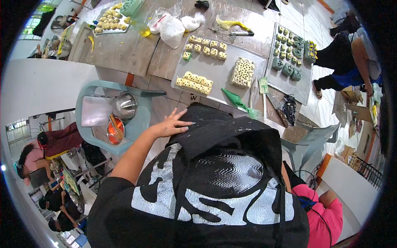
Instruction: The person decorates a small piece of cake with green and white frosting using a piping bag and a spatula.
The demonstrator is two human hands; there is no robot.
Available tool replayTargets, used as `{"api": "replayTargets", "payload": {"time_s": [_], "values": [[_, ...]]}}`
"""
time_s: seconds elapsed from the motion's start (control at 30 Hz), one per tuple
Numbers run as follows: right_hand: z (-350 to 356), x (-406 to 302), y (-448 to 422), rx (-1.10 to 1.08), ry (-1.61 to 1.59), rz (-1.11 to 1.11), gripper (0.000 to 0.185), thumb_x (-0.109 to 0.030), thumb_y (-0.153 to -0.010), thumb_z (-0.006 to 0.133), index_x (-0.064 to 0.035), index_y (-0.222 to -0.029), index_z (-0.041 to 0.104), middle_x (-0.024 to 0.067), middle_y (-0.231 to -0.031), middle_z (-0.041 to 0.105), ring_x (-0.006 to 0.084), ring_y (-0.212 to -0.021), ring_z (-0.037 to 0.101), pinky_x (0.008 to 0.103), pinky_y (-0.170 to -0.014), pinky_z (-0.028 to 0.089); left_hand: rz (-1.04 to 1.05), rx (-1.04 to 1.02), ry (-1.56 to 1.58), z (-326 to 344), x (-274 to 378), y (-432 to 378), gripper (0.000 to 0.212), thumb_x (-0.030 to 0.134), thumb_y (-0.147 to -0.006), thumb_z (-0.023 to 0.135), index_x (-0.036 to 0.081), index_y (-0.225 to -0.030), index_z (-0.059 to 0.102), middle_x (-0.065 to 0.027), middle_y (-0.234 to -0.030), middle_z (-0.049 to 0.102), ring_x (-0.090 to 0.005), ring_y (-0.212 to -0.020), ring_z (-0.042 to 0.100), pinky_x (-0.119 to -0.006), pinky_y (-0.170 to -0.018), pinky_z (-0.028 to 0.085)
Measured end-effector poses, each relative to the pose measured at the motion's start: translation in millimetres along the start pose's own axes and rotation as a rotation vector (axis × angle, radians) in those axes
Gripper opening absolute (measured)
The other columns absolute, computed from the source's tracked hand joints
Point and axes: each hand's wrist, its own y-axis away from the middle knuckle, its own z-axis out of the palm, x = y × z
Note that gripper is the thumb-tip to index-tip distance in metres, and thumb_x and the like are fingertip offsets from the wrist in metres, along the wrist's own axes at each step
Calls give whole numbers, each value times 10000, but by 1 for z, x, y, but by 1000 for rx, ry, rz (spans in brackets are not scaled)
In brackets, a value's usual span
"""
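Note:
My left hand (pixel 176 124) lies with its fingers apart on a black cloth (pixel 217 127) over my lap. My right hand is out of view, behind the cloth or my body. Before me on the table a metal tray (pixel 223 73) holds rows of small cream-coloured pieces (pixel 206 48), a joined double row of them (pixel 194 83) and a larger cream block with holes (pixel 243 73). One small piece has green on it. Near the tray's front edge lie a green piping bag (pixel 237 99), a whitish bag (pixel 254 93) and a spatula with green on its blade (pixel 263 85).
At left a light green plastic chair (pixel 144 108) holds a steel bowl (pixel 125 105) and a bowl with orange contents (pixel 115 130). Plastic bags (pixel 172 29) lie behind the tray. Another tray (pixel 305 83) holds grey-green pieces. People stand at right and sit at lower left.

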Motion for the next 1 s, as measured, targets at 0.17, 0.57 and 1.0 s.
{"api": "replayTargets", "payload": {"time_s": [0.17,0.57,1.0], "values": [[5,37,23,104,-12,181,392,-182,-786,536,-43,-1146,464,131,-1099,531,209,-1012,496,306,-876,363,-118,110,-94,8,-27,-8,408,382,-722,608,311,-1118,548,-101,-1413,131,-414,-1280,-33,-634,-960,52],[19,102,44,413,-144,578,310,-161,-774,560,-17,-1045,522,125,-1041,558,201,-961,519,306,-827,391,8,890,-187,-61,-113,-79,386,234,-714,615,80,-1062,545,-128,-1033,527,-297,-988,470,-369,-854,388],[21,-6,-156,691,247,280,208,-158,-755,591,-14,-902,568,124,-904,576,267,-814,560,317,-732,427,137,498,-137,-150,-140,-167,305,97,-758,515,95,-1061,549,-145,-1002,530,-317,-965,494,-368,-839,394]]}}
